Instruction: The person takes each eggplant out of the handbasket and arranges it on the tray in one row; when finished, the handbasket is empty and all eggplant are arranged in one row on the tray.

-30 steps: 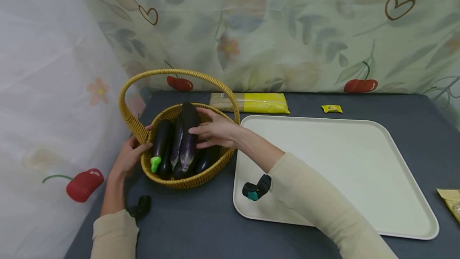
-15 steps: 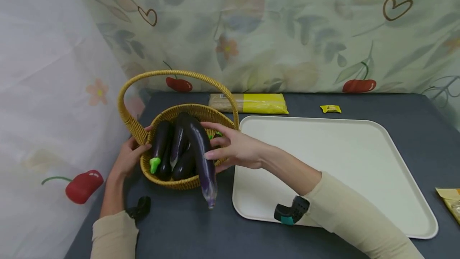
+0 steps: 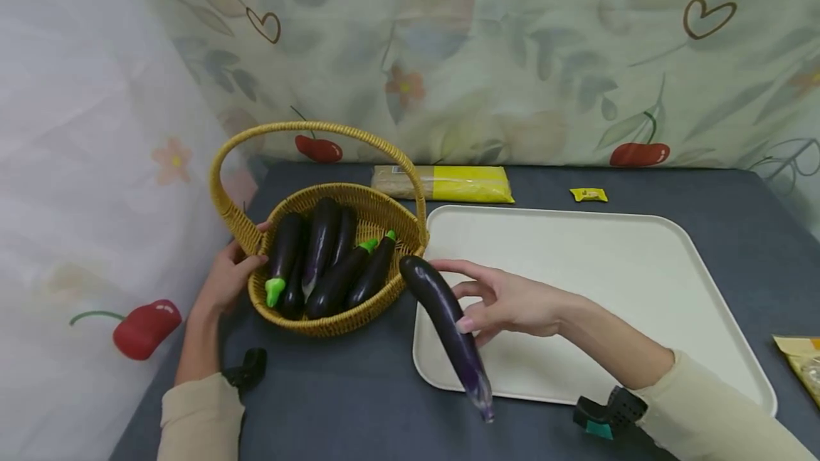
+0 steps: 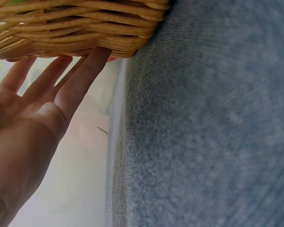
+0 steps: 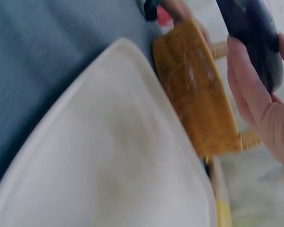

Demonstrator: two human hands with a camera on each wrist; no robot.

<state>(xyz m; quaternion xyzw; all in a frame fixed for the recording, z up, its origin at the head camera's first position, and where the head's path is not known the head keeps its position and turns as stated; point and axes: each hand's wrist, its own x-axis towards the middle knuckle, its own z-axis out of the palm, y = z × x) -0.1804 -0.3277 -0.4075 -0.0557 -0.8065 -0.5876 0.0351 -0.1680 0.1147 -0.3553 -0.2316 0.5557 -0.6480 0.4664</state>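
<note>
My right hand [image 3: 519, 302] pinches a long dark purple eggplant [image 3: 448, 329] between thumb and fingers, over the left edge of the white tray [image 3: 608, 290]. The eggplant slants, its pale end down toward me. In the right wrist view the same eggplant [image 5: 255, 42] sits between the fingers. My left hand [image 3: 224, 279] holds the wicker basket [image 3: 333, 326] at its left side, by the handle's base. Several more eggplants [image 3: 323, 240] lie in the basket, some with green stems. In the left wrist view the fingertips are hidden by the basket wall [image 4: 80, 28].
Behind the basket and tray lies a long yellow and clear packet [image 3: 470, 183]. A small yellow wrapped piece [image 3: 588, 195] is farther right. Another packet [image 3: 801, 358] shows at the right edge. The basket's tall handle [image 3: 320, 126] arches over it.
My right hand has lifted the eggplant out of the basket and carried it right and toward me, to the tray's left edge. My left hand has stayed at the basket.
</note>
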